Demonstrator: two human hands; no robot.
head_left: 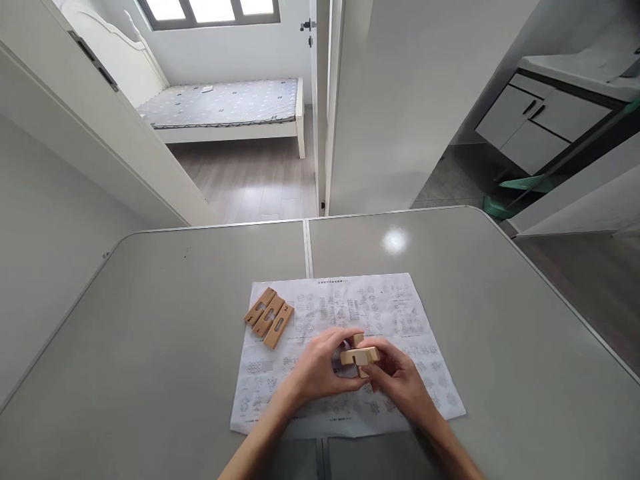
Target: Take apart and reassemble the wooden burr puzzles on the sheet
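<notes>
Between my two hands is a wooden puzzle (361, 357), made of pale notched pieces crossing one another. My left hand (324, 363) curves round its left side, with the fingertips at the top and the thumb under it. From the right, my right hand (397, 375) pinches the crossing piece between fingers and thumb. Both hands are just above a printed sheet (345, 310) covered with small puzzle diagrams. To the left on that sheet lie three slotted wooden pieces, side by side and marked with numbers: one outer piece (259, 308), a middle piece (270, 313) and a nearer piece (278, 328).
The sheet lies on a grey folding table (150, 333) with a seam down its middle. Beyond the far edge are an open doorway and a bed (225, 103). At the right stands a white cabinet (545, 120) beside a green object (525, 183).
</notes>
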